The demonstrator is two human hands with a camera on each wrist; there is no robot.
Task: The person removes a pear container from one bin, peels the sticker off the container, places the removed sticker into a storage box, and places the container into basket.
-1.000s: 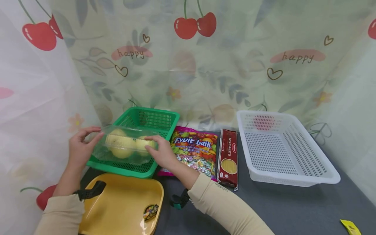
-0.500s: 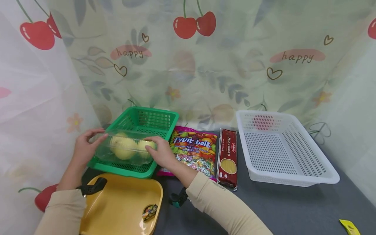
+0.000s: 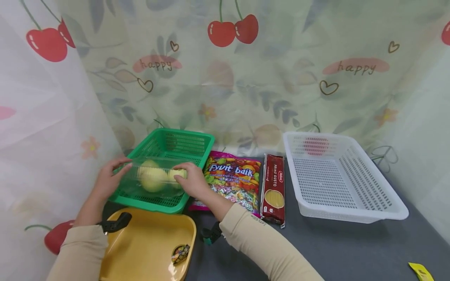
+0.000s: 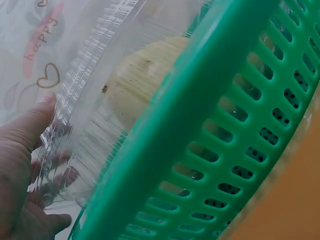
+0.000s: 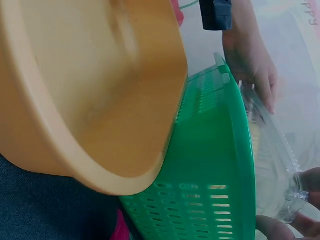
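A clear plastic clamshell box point(image 3: 133, 185) with pale yellow round fruits point(image 3: 153, 178) inside lies low within the green basket point(image 3: 147, 207). My left hand point(image 3: 109, 177) grips its left end, thumb and fingers on either side of the ridged edge, as the left wrist view shows along with one fruit point(image 4: 142, 80) through the plastic. At the opposite end my right hand point(image 3: 192, 181) pinches the box near the basket's right rim; in the right wrist view its fingertips point(image 5: 310, 182) touch the box's corner. The basket wall hides the box's underside.
In front of the basket stands a yellow tray point(image 3: 147, 242) with a small dark packet point(image 3: 180, 254). A candy bag point(image 3: 233, 179) and a red spaghetti pack point(image 3: 273, 191) lie to the right, then a white basket point(image 3: 346, 183). A yellow sachet point(image 3: 421, 271) lies at the front right.
The clamshell box has shifted a little right and lower into the green basket. My left hand has moved right and down with it; the right hand has stayed almost in place.
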